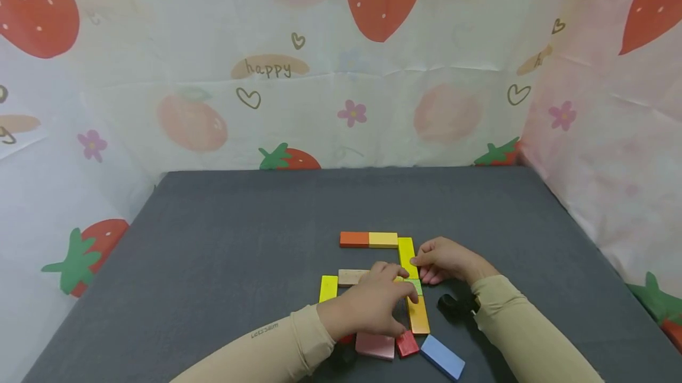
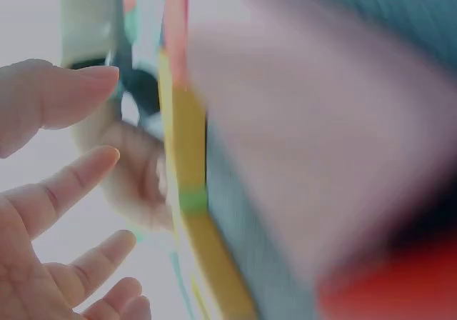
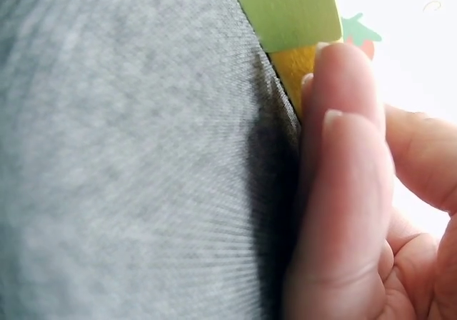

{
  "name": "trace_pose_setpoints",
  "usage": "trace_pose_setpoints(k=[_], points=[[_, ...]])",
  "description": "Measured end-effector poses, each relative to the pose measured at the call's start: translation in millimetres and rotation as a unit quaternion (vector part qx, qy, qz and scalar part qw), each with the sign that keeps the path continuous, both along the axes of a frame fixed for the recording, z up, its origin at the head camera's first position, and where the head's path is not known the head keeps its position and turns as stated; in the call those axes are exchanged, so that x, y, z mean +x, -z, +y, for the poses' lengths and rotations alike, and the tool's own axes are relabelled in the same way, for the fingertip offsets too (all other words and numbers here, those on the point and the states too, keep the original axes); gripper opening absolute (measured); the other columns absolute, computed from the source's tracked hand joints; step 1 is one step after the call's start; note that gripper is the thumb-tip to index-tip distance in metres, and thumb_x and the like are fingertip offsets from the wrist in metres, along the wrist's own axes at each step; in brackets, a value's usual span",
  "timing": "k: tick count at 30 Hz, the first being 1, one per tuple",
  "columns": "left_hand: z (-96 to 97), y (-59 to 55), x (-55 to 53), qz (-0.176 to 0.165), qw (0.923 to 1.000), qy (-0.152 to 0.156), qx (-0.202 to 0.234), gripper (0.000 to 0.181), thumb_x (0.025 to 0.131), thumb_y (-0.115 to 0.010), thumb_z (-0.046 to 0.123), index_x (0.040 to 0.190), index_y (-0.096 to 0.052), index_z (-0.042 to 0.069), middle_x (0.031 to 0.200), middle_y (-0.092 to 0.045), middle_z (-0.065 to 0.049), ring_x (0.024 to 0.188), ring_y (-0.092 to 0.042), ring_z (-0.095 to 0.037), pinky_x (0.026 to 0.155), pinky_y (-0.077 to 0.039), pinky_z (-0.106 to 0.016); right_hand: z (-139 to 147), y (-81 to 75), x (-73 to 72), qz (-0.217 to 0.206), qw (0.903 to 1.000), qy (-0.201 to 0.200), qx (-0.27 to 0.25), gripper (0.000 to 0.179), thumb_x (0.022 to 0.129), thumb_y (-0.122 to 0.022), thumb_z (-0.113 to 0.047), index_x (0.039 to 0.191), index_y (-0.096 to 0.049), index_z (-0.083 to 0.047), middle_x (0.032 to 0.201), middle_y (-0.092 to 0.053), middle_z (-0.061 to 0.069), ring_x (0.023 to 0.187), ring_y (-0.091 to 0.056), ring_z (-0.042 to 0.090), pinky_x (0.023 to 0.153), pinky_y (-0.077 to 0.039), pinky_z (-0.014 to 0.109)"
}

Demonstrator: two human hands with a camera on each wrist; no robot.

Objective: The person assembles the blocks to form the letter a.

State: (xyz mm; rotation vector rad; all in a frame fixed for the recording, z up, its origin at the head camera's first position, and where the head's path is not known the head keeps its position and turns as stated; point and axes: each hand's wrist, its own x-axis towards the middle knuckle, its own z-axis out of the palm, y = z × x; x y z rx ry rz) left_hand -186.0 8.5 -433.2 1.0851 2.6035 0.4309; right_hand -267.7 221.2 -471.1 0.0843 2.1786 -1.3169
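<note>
My left hand [image 1: 370, 303] hovers over the block layout with its fingers spread. In the left wrist view, its thumb and fingers hold nothing. At the layout's right side, my right hand [image 1: 446, 260] touches the edge of a long yellow block [image 1: 405, 253] with its fingertips. A green block [image 1: 415, 286] sits at that block's near end, followed by an orange-yellow block [image 1: 418, 315]. Under the left hand, a natural wood block [image 1: 351, 277] is partly covered. A red-orange block [image 1: 354, 240] and a pale yellow block [image 1: 383, 240] form the far row.
Another yellow block [image 1: 328, 288] lies at the left. Nearer me are a pink block [image 1: 375, 346], a small red block [image 1: 407, 343] and a slanted blue block [image 1: 443, 358]. The dark grey tabletop [image 1: 240, 223] meets a strawberry-print cloth [image 1: 319, 122] behind.
</note>
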Motion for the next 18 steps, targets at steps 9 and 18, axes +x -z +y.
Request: trace_pose_setpoints(k=[9, 18], points=[[-56.8, -15.2, -25.2, 0.007, 0.9907, -0.133, 0.028, 0.037, 0.081, -0.078, 0.028, 0.115, -0.065, 0.023, 0.146, -0.042, -0.007, 0.138, -0.031, -0.031, 0.110, -0.034, -0.054, 6, -7.0, -1.8, -0.003, 0.9993, -0.027, 0.024, 0.021, 0.094, -0.064, -0.024, 0.083, -0.064, -0.006, 0.064, -0.062, 0.003, 0.053, -0.061, 0.010, 0.058, -0.055, 0.024], [-143.2, -27.5, -65.8, 0.055, 0.9816, -0.173, 0.060, 0.049, 0.090, -0.070, 0.028, 0.132, -0.055, 0.008, 0.139, -0.052, -0.014, 0.132, -0.044, -0.033, 0.110, -0.037, -0.051, 35, -45.2, -7.1, 0.162, 0.9725, -0.077, 0.149, 0.024, 0.097, -0.058, -0.025, 0.096, -0.062, -0.001, 0.087, -0.068, 0.011, 0.077, -0.066, 0.022, 0.072, -0.056, 0.037]])
